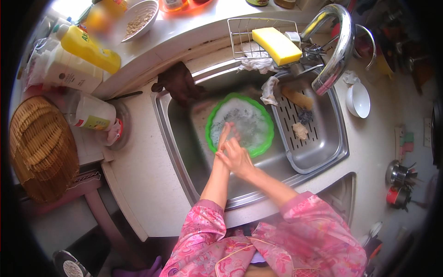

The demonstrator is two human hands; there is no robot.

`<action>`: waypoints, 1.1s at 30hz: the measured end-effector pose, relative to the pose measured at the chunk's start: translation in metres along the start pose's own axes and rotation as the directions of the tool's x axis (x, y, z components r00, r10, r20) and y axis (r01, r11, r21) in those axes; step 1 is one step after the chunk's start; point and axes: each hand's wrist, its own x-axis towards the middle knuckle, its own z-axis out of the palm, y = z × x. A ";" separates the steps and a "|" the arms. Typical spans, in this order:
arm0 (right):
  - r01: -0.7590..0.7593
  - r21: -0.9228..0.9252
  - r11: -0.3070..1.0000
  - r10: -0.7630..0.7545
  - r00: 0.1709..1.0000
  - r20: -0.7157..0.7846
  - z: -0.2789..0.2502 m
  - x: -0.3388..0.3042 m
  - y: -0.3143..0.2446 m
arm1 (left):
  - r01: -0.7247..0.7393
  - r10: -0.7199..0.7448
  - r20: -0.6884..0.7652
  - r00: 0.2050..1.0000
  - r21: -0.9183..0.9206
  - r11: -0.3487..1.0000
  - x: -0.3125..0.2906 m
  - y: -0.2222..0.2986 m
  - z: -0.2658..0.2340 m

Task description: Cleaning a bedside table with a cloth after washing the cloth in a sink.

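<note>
In the steel sink stands a green scalloped basin of foamy, soapy water. My left hand reaches over the near side of the basin with fingers stretched out toward the foam. It holds nothing that I can see. My right hand crosses over from the right, its fingers curled around my left hand near the wrist. Suds blur the view of anything beneath the surface.
A grey drain tray with scrubbers sits at the sink's right. The curved chrome faucet arches above it, beside a wire rack holding a yellow sponge. A dark cloth drapes the back left corner. A white bowl stands on the right counter.
</note>
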 end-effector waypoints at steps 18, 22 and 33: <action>-0.467 -0.152 0.871 0.451 0.883 -0.131 -0.002 0.023 0.142 | 0.034 0.250 -0.418 0.873 0.565 0.825 0.004 -0.007 0.042; -0.443 -0.440 0.781 0.482 0.876 -0.027 0.012 0.007 0.132 | -0.076 0.350 -0.382 0.855 0.576 0.814 0.015 0.002 -0.003; -0.681 0.514 0.522 0.553 0.729 0.403 -0.021 0.009 0.074 | 0.036 -0.037 -0.279 0.959 -0.007 0.999 0.000 0.002 0.049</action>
